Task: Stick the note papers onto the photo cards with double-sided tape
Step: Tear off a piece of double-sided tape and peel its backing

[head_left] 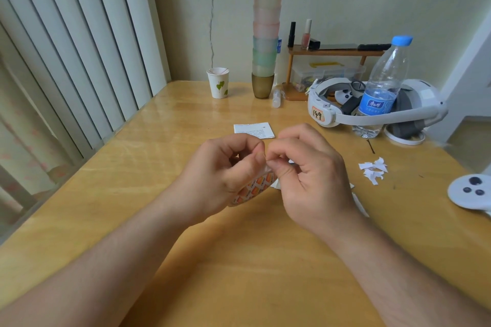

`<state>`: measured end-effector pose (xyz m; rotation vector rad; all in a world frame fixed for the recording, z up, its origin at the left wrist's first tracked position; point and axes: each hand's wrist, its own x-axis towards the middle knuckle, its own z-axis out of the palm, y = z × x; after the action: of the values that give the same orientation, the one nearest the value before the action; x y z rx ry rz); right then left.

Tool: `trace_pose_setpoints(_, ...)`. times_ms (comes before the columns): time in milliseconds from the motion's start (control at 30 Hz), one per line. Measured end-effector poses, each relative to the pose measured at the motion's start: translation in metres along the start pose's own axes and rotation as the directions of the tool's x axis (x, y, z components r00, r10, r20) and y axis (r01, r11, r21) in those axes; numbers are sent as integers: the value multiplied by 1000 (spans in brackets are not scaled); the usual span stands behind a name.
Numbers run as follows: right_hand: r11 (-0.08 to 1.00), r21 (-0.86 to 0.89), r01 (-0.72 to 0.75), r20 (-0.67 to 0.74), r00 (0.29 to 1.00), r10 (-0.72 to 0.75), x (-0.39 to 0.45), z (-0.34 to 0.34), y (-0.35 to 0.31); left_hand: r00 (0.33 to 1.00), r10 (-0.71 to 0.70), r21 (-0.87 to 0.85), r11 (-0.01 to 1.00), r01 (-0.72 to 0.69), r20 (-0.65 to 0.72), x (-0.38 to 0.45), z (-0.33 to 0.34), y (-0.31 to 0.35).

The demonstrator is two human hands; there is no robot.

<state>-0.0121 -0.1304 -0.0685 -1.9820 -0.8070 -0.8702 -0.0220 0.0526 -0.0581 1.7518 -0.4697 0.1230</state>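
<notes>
Stacked cups (266,34), paper cup (218,82), water bottle (382,87), headset (372,106).

tape roll (252,188) – orange-patterned, held above table | note paper (253,130) – flat

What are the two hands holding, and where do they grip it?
A tape roll: the left hand grips its side, the right hand pinches its top edge.

A glossy wooden table (159,194) carries a clear plastic bottle (382,85), a paper cup (218,83) and frosted plastic cups (267,21).
</notes>
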Motion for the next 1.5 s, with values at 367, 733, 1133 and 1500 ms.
trace_pose_setpoints(367,992,126,-30,38,999,25,-1,-2,-1,993,-4,-168,986,-16,-116,5,-3,2)
trace_pose_setpoints(733,446,583,-679,369,711,599,6,-5,-11,998,-66,694,718,46,2,11,-38,-22)
trace_pose_setpoints(1133,-48,679,-733,563,476,676,11,-9,-14,966,-111,260,950,171,-232,12,-20,-15)
trace_pose_setpoints(1500,-116,707,-698,594,497,633,6,-2,-7,925,-376,-689,687,233,-61,2,36,15)
